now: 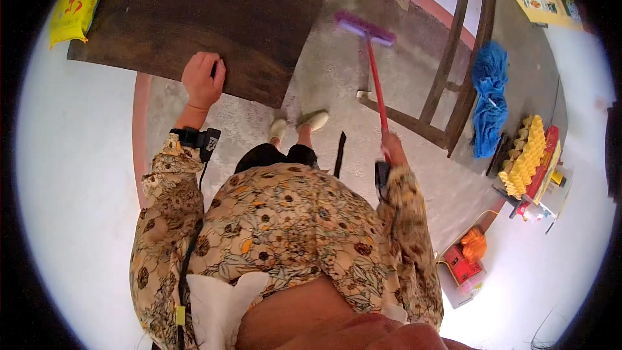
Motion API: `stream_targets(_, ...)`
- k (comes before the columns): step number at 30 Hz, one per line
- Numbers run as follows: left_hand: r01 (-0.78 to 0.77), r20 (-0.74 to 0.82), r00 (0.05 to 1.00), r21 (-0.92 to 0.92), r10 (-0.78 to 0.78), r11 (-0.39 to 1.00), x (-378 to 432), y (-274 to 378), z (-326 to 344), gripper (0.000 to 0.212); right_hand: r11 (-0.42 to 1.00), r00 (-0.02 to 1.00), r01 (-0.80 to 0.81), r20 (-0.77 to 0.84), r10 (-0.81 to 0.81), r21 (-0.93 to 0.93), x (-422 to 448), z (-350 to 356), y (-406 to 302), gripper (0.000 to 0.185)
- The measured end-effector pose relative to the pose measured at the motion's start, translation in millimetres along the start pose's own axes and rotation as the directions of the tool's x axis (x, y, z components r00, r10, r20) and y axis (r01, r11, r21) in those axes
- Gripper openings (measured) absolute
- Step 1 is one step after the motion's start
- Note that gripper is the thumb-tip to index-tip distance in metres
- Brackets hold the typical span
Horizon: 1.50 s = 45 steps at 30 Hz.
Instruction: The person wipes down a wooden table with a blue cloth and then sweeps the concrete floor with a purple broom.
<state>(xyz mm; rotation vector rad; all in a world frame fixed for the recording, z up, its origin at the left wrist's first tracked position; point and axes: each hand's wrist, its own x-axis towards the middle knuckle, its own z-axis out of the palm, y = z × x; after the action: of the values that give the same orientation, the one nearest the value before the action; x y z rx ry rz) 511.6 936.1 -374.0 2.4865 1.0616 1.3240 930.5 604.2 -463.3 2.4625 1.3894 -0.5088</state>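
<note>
My right hand (394, 148) is closed around the red handle (376, 75) of a broom. The purple bristle head (365, 28) lies on the concrete floor, forward and to the right of my feet. At the near edge of a dark wooden tabletop (194, 14) is my left hand (204, 80). Its fingers are loosely curled with the thumb apart, and I see nothing in it. Whether it presses on the wood is hard to tell. Each wrist carries a black strapped device, the left one (197, 139) with a cable.
A dark wooden frame (440, 78) with rails stands right of the broom, beside a crumpled blue cloth or bag (491, 99). Yellow egg trays (525, 155) are stacked at the right. Near the wall sits a red box (461, 262). A yellow printed bag (80, 2) lies on the tabletop's left corner.
</note>
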Motion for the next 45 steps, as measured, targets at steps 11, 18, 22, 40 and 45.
stream_targets(11,-0.053,0.039,0.998,0.070,0.050,0.996,28,-15,-8,0.006,0.693,0.730,-0.594,0.636,0.252,0.408,-113,86,-91,0.061)
stream_targets(18,-0.010,-0.010,1.000,0.038,0.011,0.999,12,2,6,0.008,0.950,0.912,-0.162,0.409,0.041,0.267,-213,63,-60,0.057)
stream_targets(22,-0.004,-0.043,0.999,0.085,0.008,0.996,4,-7,2,0.008,0.886,0.874,-0.369,0.429,0.228,0.281,-143,24,-87,0.047)
stream_targets(40,-0.124,-0.234,0.962,0.081,0.140,0.989,-10,-41,25,0.008,0.782,0.728,-0.556,0.619,0.295,0.282,-214,92,-111,0.060)
stream_targets(45,-0.083,-0.141,0.985,0.123,0.100,0.989,5,-24,17,0.009,0.795,0.773,-0.543,0.532,0.346,0.271,-262,68,-87,0.056)
